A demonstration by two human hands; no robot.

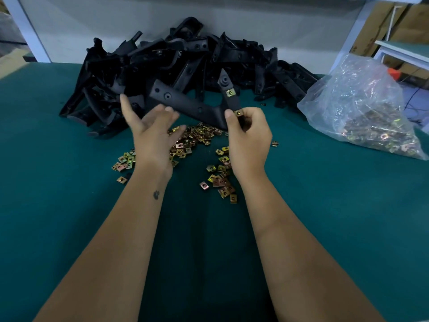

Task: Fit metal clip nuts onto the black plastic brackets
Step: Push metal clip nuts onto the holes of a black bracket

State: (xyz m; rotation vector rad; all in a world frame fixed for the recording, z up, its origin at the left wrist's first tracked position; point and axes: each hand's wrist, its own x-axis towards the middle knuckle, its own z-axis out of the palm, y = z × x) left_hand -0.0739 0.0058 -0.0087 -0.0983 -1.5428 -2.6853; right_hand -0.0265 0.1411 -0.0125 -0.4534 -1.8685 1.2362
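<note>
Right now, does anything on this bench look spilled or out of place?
Nothing looks broken. Loose clip nuts lie scattered across the green table, and the black brackets sit in an untidy heap; likely just working stock.

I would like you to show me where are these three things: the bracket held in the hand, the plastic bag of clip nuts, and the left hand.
held bracket (185, 102), head view, on its long arm.
plastic bag (362, 98), head view, on its upper side.
left hand (152, 129), head view, on its back.
</note>
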